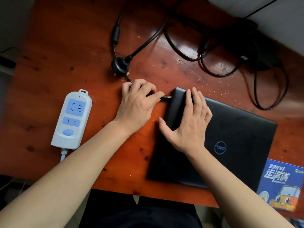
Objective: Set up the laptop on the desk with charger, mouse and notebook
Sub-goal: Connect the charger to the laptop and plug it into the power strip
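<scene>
Laptop (closed, black, logo uppermost): lies askew on the right half of the table.

Charger cable: black, in loose loops behind the laptop. Its brick is lost in shadow at far right.

Power strip: white and blue, sockets empty, left of both hands and well apart from the laptop.

Notebook: blue cover with a cartoon vehicle, at the laptop's near right corner.

Wall plug: black, round, lying unplugged just behind the left hand.

Barrel connector: tip at the laptop's left edge with metal showing, so judged not yet seated.

Mouse: none seen.

Step in hand: seating the connector. It should go best held level with the socket and pushed straight in, with the lid braced so the laptop cannot slide away.

Left grip: clenched, fingertips pinching the barrel connector.

Right grip: released and flat, straight fingers pressing the lid's far left corner, thumb spread off the edge, holding nothing.
</scene>
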Demonstrator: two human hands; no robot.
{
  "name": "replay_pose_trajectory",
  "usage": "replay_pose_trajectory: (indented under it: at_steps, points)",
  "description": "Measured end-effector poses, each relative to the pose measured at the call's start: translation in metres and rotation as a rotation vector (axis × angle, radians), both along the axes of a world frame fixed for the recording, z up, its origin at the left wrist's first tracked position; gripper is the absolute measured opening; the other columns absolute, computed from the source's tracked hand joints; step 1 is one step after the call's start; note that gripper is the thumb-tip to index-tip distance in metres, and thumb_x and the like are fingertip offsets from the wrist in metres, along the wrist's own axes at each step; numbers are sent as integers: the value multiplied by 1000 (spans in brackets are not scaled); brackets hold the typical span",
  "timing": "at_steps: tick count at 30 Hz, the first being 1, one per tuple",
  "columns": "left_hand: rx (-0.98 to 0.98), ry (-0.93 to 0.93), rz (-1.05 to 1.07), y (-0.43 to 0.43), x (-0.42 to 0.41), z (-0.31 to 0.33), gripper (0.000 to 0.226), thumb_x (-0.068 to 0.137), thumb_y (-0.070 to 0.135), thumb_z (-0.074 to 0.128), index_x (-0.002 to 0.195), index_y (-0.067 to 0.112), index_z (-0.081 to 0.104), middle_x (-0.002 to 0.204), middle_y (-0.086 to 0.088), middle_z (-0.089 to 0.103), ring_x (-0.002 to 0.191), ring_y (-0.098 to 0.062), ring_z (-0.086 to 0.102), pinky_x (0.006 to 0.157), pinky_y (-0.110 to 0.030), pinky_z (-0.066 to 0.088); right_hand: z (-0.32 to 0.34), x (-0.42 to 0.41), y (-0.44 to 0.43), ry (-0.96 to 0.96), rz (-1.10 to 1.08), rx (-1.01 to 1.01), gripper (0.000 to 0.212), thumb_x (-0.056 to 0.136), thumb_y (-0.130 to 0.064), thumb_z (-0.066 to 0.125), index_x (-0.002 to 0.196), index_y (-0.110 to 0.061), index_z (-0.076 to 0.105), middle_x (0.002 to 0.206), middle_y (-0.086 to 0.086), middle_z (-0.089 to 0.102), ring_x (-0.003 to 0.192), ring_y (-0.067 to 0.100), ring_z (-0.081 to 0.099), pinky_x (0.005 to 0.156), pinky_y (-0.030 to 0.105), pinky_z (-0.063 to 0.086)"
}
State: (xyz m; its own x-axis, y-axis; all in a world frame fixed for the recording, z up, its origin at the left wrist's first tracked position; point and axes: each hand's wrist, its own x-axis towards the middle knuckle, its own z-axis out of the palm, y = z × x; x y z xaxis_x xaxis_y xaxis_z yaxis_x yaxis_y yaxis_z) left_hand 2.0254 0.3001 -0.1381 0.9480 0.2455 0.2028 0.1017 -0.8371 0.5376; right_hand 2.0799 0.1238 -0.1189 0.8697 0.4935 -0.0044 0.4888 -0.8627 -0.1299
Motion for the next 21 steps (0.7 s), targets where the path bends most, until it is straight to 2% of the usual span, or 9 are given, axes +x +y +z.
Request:
replay_pose_trajectory:
  at_steps: [6, 12, 18, 21]
  points:
    - [19, -10, -171, 14, 18, 5, 16, 93, 14, 65, 104, 18, 75, 101, -1, 68, 97, -31, 60, 79, -49, 38, 0, 0, 1, 2, -2, -6, 108, 74, -73, 59, 154, -4, 31, 161, 13, 28, 151, 28, 21, 118, 39, 15]
    - [78, -26, -212, 9, 21, 5, 17, 91, 9, 65, 104, 14, 73, 100, -1, 68, 93, -28, 62, 78, -47, 40, 1, 0, 1, 9, 7, -21, 109, 75, -72, 58, 153, -2, 30, 161, 15, 28, 151, 30, 22, 117, 42, 18]
    - [117, -48, -137, 15, 12, -5, 25, 97, 26, 62, 114, 10, 72, 104, -8, 68, 101, -32, 61, 83, -44, 42, 2, 0, 1, 11, 7, -28, 109, 76, -73, 57, 153, -2, 30, 161, 15, 27, 151, 29, 21, 117, 44, 19]
    - [164, -76, -97, 14, 12, -8, 22, 97, 29, 64, 108, 13, 74, 103, -6, 69, 99, -31, 61, 81, -42, 40, 2, 1, 1, 14, 8, -16, 108, 76, -72, 58, 153, -1, 31, 161, 16, 28, 151, 30, 22, 116, 45, 21]
